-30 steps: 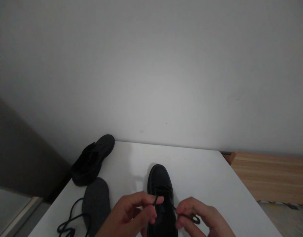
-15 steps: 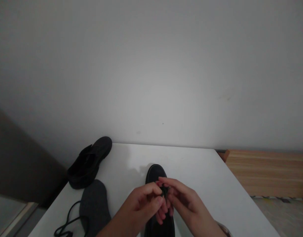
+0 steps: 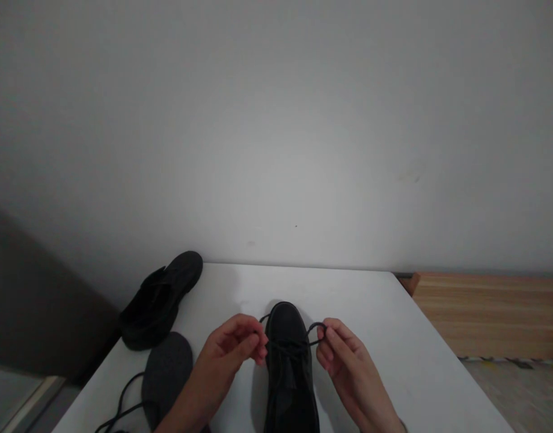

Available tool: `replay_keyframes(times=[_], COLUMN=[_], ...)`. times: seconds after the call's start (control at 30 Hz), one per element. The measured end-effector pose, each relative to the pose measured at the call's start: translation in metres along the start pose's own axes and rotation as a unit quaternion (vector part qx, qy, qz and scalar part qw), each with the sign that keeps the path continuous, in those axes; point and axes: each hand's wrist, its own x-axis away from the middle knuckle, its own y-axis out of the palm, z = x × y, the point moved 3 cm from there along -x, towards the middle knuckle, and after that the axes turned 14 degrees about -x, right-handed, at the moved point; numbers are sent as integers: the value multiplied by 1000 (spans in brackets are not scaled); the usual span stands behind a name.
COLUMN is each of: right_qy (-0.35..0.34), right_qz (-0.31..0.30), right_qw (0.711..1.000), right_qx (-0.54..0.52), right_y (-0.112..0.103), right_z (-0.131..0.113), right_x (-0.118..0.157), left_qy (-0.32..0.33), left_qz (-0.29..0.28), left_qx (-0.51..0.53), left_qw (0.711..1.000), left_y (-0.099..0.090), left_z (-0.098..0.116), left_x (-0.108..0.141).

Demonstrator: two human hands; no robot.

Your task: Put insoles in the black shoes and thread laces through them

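A black shoe (image 3: pixel 287 325) lies with its toe pointing away from me, between my two hands. A black shoelace (image 3: pixel 316 325) runs across its lacing and loops out to the right. My right hand (image 3: pixel 344 355) pinches that loop between thumb and fingers, to the right of the shoe. On the other side my left hand (image 3: pixel 238 346) is closed in a pinch beside the toe, with lace showing just past its fingertips. The lace inside the left fingers is mostly hidden.
A second black shoe (image 3: pixel 163 297) rests at the table's far left corner, against the wall. Near it lie a dark grey insole (image 3: pixel 169 367) and a loose black lace (image 3: pixel 122 400). The white table (image 3: pixel 380 337) meets the wall behind; a wooden board (image 3: pixel 488 313) is at right.
My hands have moved apart from over the shoe, one to each side. The lace is now drawn out to both sides, and the shoe's lacing has come into view.
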Motion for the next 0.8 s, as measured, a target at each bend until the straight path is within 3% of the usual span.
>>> replay_keyframes(times=[0.1,0.27,0.47,0.67,0.73,0.8], right_qy=[13,25,25,-10,-31,-51], right_qz=[57,73,84,28,14,5], right_qw=[995,982,982,998,990,974], right_qx=[-79,-169,-168,49,135,220], right_y=[-13,-34,-44,-39,-40,-41], right_z=[7,16,16,5,1,-2], right_x=[2,1,5,9,8,8], left_qy=[-17,-54,-68,-29,-12,38], left_qz=[56,125,187,117,78,36], left_qx=[37,82,122,141,42,-155], left_qw=[998,987,972,983,996,987], left_y=[-9,-21,-35,-29,-26,-23], left_z=[-11,-24,-33,-28,-25,-22], left_x=[2,8,8,8,11,13])
